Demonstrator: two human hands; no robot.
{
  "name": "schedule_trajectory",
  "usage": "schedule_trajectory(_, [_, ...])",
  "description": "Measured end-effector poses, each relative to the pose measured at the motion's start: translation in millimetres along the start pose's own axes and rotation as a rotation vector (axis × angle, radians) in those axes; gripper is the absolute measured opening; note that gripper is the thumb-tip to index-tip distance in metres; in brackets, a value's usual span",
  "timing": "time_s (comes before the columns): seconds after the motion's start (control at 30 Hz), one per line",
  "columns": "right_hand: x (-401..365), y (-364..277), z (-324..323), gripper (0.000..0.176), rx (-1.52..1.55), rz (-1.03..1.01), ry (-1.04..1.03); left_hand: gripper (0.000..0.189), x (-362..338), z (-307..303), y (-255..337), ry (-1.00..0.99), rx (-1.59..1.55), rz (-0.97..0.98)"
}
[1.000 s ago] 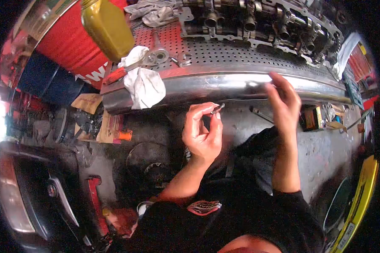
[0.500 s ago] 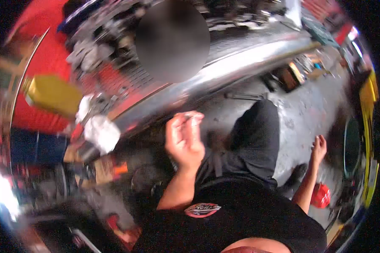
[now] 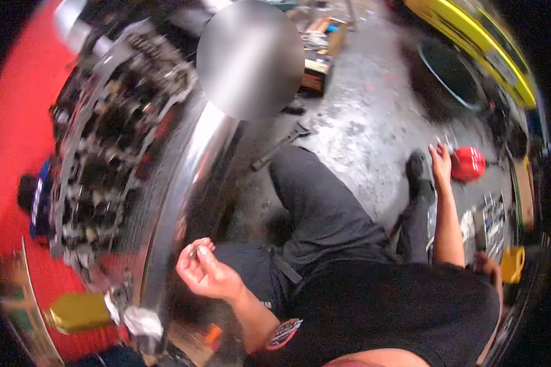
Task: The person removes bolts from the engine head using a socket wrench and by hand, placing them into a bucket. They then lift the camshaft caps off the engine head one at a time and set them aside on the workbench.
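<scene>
My left hand (image 3: 203, 269) is closed beside the shiny metal edge of the car body (image 3: 197, 147), palm up. Thumb and fingers pinch a small dark item, too small to name. To its left is an exposed engine (image 3: 113, 147) with its upper parts showing. My right hand (image 3: 440, 164) hangs low over the floor on the right, fingers apart and nothing visible in it. The nearest thing to it is a red rounded object (image 3: 469, 164).
A yellow-green bottle (image 3: 79, 312) and white cloth (image 3: 142, 322) lie at lower left. A long tool (image 3: 281, 145) and boxes (image 3: 314, 73) are on the floor. At right are a tool tray (image 3: 494, 215), yellow container (image 3: 512, 264) and another person's hand (image 3: 486, 265). A yellow car (image 3: 483, 49) stands upper right.
The view has swung round, bringing the engine fully into sight at the left. My left hand appears lower and further left, still pinched. My right hand appears higher, beside the red object.
</scene>
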State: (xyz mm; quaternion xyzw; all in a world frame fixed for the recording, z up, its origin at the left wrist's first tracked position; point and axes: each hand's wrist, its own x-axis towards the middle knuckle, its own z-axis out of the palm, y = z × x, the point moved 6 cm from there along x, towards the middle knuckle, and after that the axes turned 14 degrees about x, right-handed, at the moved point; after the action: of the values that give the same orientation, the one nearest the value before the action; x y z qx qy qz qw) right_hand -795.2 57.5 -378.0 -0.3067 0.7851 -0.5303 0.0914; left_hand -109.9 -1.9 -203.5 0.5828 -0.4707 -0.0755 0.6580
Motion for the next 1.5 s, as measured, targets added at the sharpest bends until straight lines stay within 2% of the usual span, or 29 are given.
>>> schedule_trajectory(0.1, [-12, 7, -46, 0.064, 0.024, 0.126, 0.227, 0.011, 3, 12, 2, -0.04, -0.02, 0.011])
schedule_trajectory(0.2, [-26, 54, -88, 0.066, 0.104, 0.181, 0.422, 0.012, 5, 32, 9, -0.117, -0.096, 0.079])
schedule_trajectory(0.27, [-52, 42, -108, 0.07, 0.122, 0.263, 0.53, 0.016, 3, 43, 8, -0.149, -0.122, -0.026])
schedule_trajectory(0.3, [-69, 58, -121, 0.073, 0.174, 0.34, 0.615, 0.021, 3, 45, 6, -0.179, -0.142, 0.042])
schedule_trajectory(0.33, [-81, 80, -128, 0.073, 0.274, 0.444, 0.678, 0.023, 3, 51, 5, -0.212, -0.16, 0.0])
schedule_trajectory(0.4, [-90, 165, -145, 0.069, 0.264, 0.489, 0.767, 0.026, 4, 58, 0, -0.292, -0.151, 0.007])
schedule_trajectory(0.43, [-108, 138, -137, 0.066, 0.381, 0.546, 0.789, 0.028, 8, 62, -6, -0.336, -0.194, 0.017])
schedule_trajectory(0.47, [-116, 149, -140, 0.062, 0.265, 0.485, 0.845, 0.027, 4, 68, -2, -0.355, -0.167, 0.016])
schedule_trajectory(0.57, [-144, 138, -138, 0.061, 0.353, 0.552, 0.892, 0.026, -3, 82, 12, -0.381, -0.107, 0.029])
schedule_trajectory(0.63, [-152, 189, -145, 0.058, 0.289, 0.607, 0.858, 0.025, -5, 90, 16, -0.418, -0.106, 0.04])
schedule_trajectory(0.73, [-162, 194, -151, 0.058, 0.352, 0.626, 0.927, 0.024, -18, 104, 24, -0.45, -0.05, 0.01])
schedule_trajectory(0.9, [-181, 198, -151, 0.06, 0.459, 0.693, 1.017, 0.027, -34, 114, 27, -0.512, 0.013, 0.112])
schedule_trajectory(1.07, [-192, 190, -154, 0.056, 0.515, 0.672, 1.061, 0.025, -39, 120, 30, -0.573, 0.032, 0.171])
schedule_trajectory(1.17, [-195, 195, -153, 0.053, 0.607, 0.727, 1.066, 0.024, -43, 121, 31, -0.573, 0.017, 0.131])
schedule_trajectory(1.3, [-195, 200, -135, 0.05, 0.588, 0.702, 1.033, 0.022, -51, 124, 32, -0.582, 0.062, 0.117])
schedule_trajectory(1.43, [-195, 204, -117, 0.055, 0.531, 0.675, 1.03, 0.024, -51, 121, 31, -0.562, 0.152, 0.172])
schedule_trajectory(1.5, [-195, 177, -108, 0.057, 0.579, 0.672, 1.03, 0.025, -50, 119, 30, -0.57, 0.14, 0.184])
